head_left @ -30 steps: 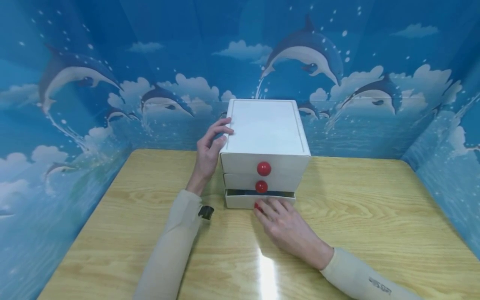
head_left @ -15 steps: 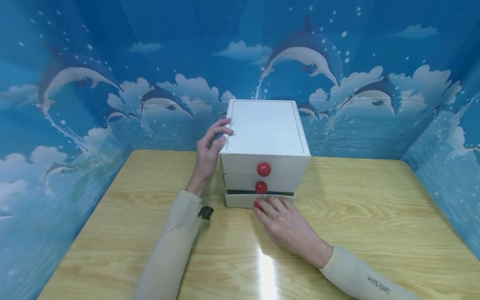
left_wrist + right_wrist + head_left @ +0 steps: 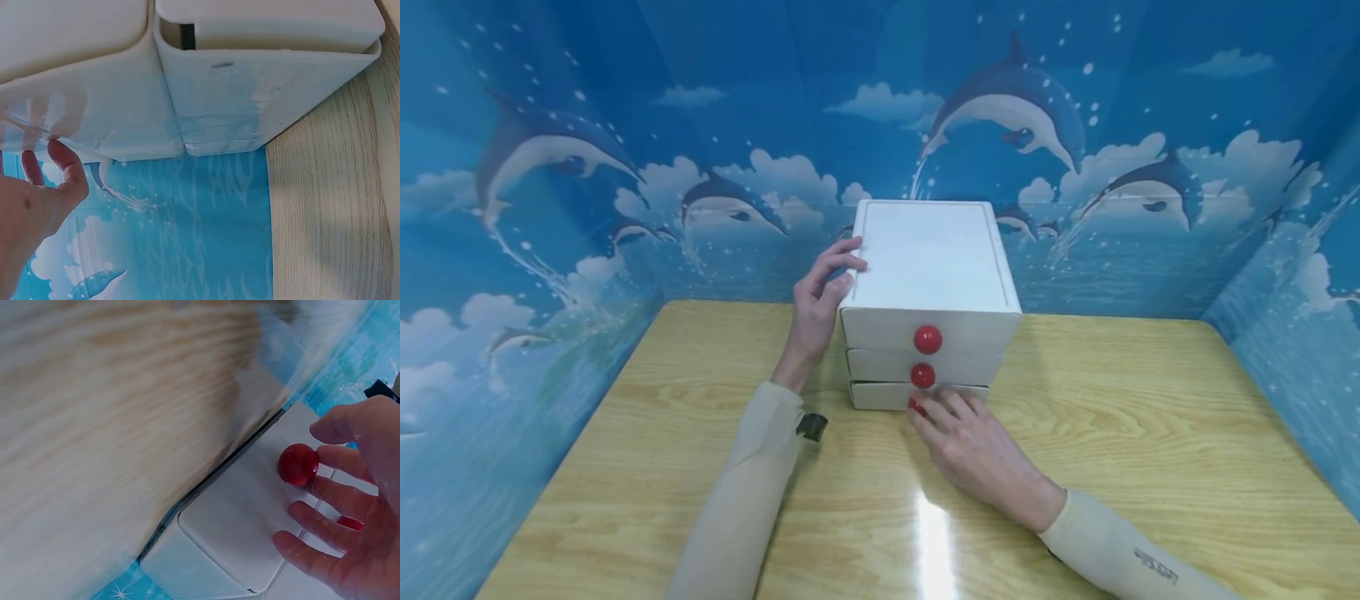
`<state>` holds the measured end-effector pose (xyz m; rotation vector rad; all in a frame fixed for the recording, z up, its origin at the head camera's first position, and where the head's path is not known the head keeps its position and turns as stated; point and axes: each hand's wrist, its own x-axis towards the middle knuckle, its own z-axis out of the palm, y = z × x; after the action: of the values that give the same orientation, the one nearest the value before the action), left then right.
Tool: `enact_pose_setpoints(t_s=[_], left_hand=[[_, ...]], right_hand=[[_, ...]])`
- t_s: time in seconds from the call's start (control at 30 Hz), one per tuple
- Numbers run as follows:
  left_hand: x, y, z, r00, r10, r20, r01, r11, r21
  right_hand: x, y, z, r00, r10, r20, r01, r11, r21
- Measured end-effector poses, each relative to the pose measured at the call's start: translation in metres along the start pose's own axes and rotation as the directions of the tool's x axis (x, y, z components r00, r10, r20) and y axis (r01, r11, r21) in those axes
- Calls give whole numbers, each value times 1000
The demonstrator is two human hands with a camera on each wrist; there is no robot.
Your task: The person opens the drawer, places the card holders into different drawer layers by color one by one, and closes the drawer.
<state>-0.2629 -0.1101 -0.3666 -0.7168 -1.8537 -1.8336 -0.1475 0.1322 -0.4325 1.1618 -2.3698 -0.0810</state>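
A white three-tier drawer box (image 3: pixel 928 250) stands on the table, each drawer front bearing a round red knob. My left hand (image 3: pixel 817 300) rests against its left side, fingertips over the upper edge; in the left wrist view the left hand (image 3: pixel 44 194) touches the side wall. At the bottom drawer (image 3: pixel 880 397), my right hand (image 3: pixel 977 450) presses with extended fingers. In the right wrist view, the fingers of the right hand (image 3: pixel 350 506) touch the lowest red knob (image 3: pixel 298 464) and the drawer front, the thumb apart from the knob. The bottom drawer is nearly flush, with a thin dark slit above.
The box sits near the back of a wood-grain table (image 3: pixel 1150 433). Behind and at both sides stands a blue dolphin-print backdrop (image 3: pixel 820 100). A small black item (image 3: pixel 812 427) is at the left sleeve's cuff. Light glares off the table front.
The bottom drawer has slid inward, its gap narrowing from a wide dark opening to a thin slit. My right hand moved slightly forward with it. The left hand stayed in place.
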Motion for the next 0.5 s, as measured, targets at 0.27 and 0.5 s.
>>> enact_pose_setpoints(t_s=[0.27,0.5], left_hand=[[0,0,1,1000,-6,1,6,1000,-3],[0,1,1,1000,-1,-3,1,1000,-9]], right_hand=[[-1,2,1,1000,4,2,-4,1000,-4],[0,4,3,1000,-3,-4,3,1000,-7]])
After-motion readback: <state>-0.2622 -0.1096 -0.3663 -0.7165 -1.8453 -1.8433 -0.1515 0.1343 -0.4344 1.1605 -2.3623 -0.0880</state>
